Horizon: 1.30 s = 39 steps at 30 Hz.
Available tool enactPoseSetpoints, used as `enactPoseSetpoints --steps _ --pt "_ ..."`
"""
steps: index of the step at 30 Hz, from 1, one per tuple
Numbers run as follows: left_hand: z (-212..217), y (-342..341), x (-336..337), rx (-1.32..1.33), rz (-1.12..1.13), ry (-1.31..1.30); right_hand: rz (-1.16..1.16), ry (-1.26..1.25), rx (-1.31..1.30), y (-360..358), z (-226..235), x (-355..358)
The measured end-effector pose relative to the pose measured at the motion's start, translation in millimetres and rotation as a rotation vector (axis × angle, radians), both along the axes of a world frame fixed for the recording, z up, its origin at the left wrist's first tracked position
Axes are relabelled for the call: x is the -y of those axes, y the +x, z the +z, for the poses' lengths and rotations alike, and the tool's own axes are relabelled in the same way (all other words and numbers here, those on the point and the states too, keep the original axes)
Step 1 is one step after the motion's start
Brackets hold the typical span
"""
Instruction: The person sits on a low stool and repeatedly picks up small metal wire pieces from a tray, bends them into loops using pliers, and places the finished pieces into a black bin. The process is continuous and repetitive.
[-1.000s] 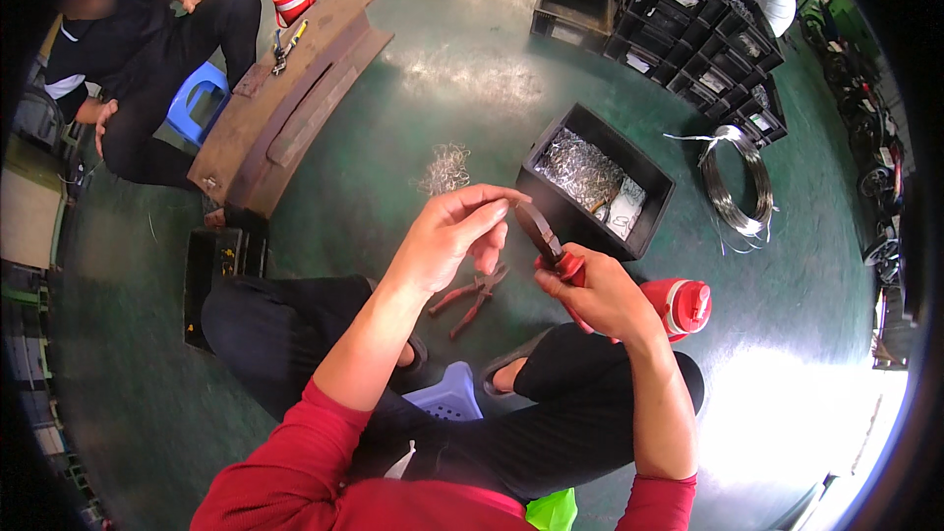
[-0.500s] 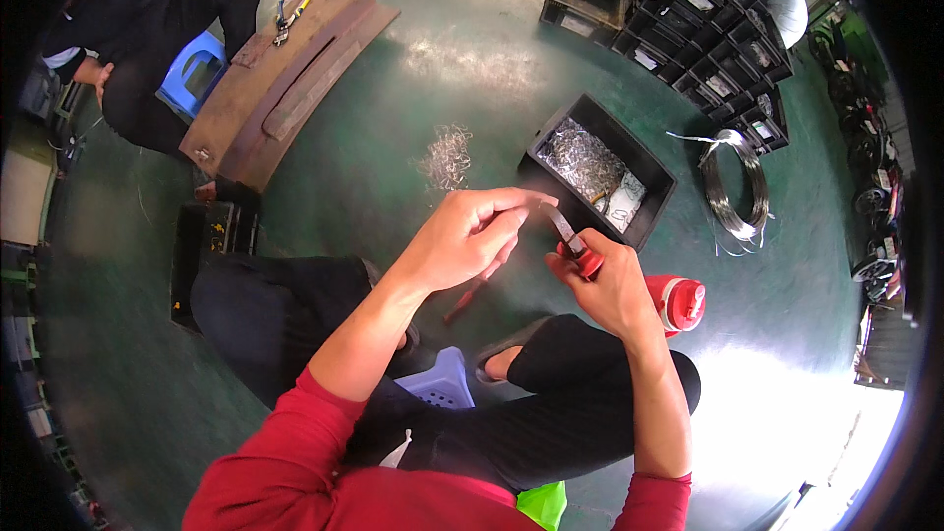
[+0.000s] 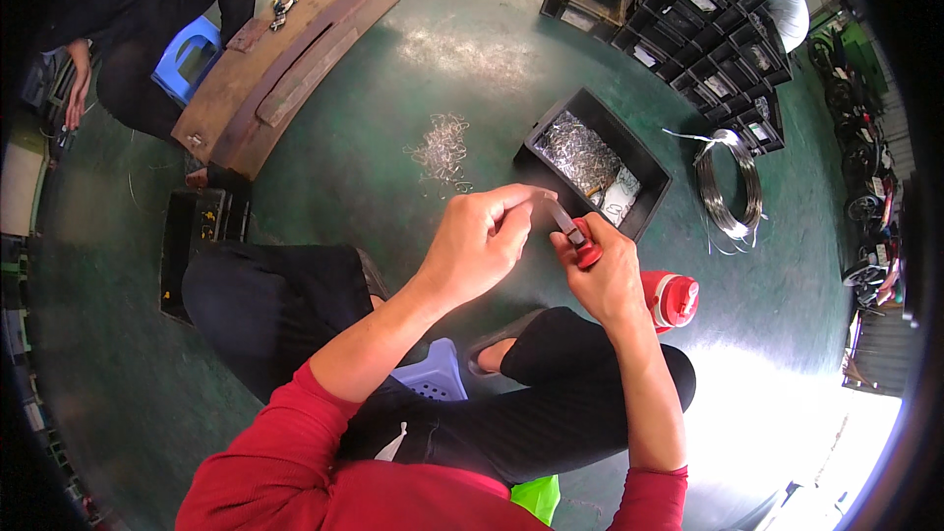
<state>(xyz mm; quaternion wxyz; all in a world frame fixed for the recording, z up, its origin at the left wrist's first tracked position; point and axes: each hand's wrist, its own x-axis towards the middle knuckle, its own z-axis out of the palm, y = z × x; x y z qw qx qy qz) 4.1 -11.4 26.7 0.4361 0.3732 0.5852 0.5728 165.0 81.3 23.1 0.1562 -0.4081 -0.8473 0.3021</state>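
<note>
Right hand (image 3: 608, 275) grips red-handled pliers (image 3: 578, 236), left hand (image 3: 482, 236) pinches a barely visible wire piece at their tip; fingertips so near risk a nip, or the piece drops to the green floor (image 3: 393, 147).

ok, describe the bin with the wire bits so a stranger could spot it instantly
On the green floor, look just beyond the person's hands, left of the coil of wire. The black open bin sits alone at an angle, heaped with shiny wire pieces. The other black crates are stacked in rows farther back.
</note>
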Motion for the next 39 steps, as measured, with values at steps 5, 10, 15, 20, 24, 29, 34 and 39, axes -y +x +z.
enactPoseSetpoints --steps 5,10,15,20,24,29,34,39 --pt "1.0 7.5 1.1 0.002 0.051 0.008 0.007 0.121 -0.013 -1.3 -4.0 -0.1" --pt "-0.8 10.0 1.0 0.023 0.059 -0.013 -0.001 0.139 -0.007 -0.8 -9.0 -1.7" --pt "-6.7 -1.7 -7.2 0.02 -0.001 0.011 0.034 0.088 0.006 0.5 -5.8 -11.0" --pt "-15.9 -20.1 -14.6 0.186 0.127 0.064 0.016 -0.482 0.002 4.4 7.8 -10.5" --pt "-19.6 -26.0 -13.8 0.456 0.16 0.088 0.112 -1.123 -0.193 1.3 9.9 -1.8" --pt "-16.9 -17.2 -14.6 0.45 0.178 0.165 0.336 -1.47 -0.262 -2.3 9.0 5.1" --pt "-15.4 -11.7 -14.9 0.365 0.165 0.213 0.331 -1.53 -0.297 -2.4 12.2 4.0" --pt "-21.2 -8.7 -16.0 0.279 0.13 0.294 0.345 -1.53 -0.303 -0.7 12.8 3.1"
